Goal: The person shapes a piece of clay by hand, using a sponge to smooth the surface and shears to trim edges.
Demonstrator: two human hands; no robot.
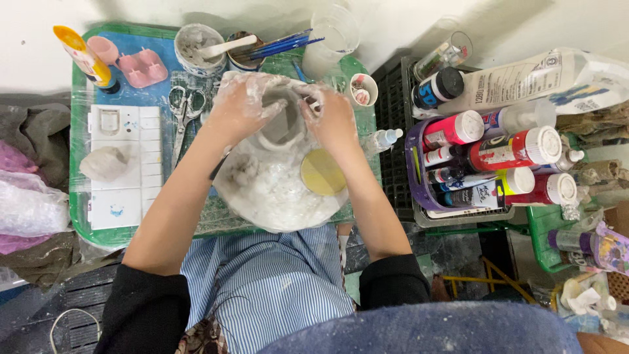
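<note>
Both my hands are coated in white plaster and wrap a small grey-white cup-shaped mould [280, 123]. My left hand [241, 108] grips its left side. My right hand [333, 118] grips its right side, fingers over the rim. The mould sits above a large white bowl [275, 196] smeared with wet plaster. A round yellow disc [322, 172] lies on the bowl's right part, just under my right wrist. The bowl rests on a green tray [78, 196] covered with clear plastic.
On the tray: scissors [185, 105], a white palette [124, 164], a pale lump [105, 162], a pink mould [141, 67], a cup with a spoon [200, 47], blue brushes [278, 46], clear cups [333, 39]. A basket of paint bottles [491, 160] stands to the right.
</note>
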